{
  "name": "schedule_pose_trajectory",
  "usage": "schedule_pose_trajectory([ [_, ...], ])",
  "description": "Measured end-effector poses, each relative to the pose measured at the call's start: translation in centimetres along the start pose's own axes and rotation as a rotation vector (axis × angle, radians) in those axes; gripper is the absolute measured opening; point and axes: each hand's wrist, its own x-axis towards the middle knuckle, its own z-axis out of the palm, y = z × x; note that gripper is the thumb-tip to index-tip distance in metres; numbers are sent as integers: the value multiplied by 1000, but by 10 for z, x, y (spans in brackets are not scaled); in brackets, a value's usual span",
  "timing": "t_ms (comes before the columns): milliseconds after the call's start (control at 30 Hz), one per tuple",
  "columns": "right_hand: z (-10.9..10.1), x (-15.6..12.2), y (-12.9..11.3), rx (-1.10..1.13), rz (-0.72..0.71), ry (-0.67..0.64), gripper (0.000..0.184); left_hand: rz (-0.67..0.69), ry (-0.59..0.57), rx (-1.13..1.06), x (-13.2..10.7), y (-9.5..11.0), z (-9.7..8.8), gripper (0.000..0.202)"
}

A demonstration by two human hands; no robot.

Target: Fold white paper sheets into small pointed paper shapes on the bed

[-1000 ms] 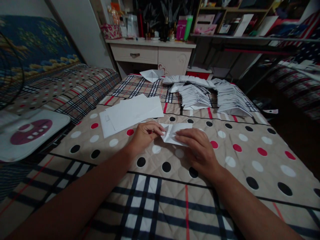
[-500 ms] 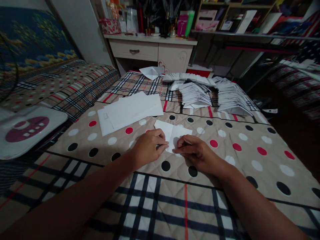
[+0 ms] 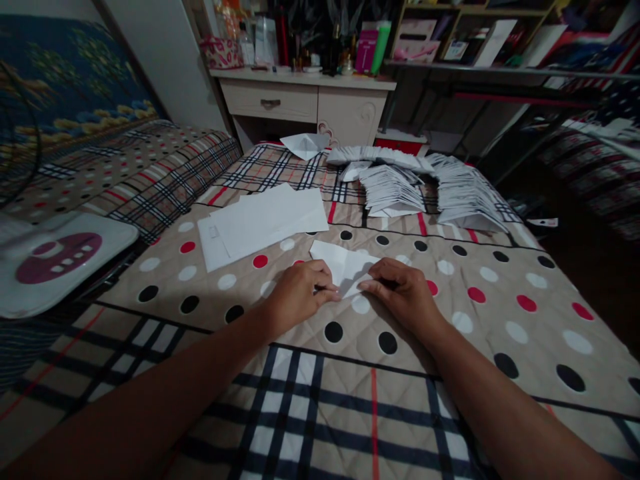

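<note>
A small piece of white paper lies on the patterned bedspread between my hands, creased down its middle. My left hand pinches its lower left edge, thumb and fingers together. On the other side my right hand grips the near right corner, which is folded up and over at a slant. Part of the left side is hidden under my left fingers. Beyond my left hand lie several flat white sheets, overlapping one another.
Rows of folded papers stand on the far right of the bed: one row in the middle, another to its right. A single folded paper lies near the white dresser. A white plastic object sits at left.
My right hand has moved up and slightly right, turning the paper's near right corner over into a slanted fold. My left hand stays in nearly the same place.
</note>
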Motion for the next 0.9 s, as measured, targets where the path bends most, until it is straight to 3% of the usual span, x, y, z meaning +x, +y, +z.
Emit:
schedule_pose_trajectory([
  [333,14,11,2,71,319,37,24,19,30,24,0,2,0,14],
  [533,18,12,2,65,333,51,24,1,83,84,1,1,7,15],
  [733,16,13,0,48,191,3,13,-13,54,110,1,3,5,17],
  [900,18,14,-4,2,305,51,13,-37,43,72,3,2,3,28],
])
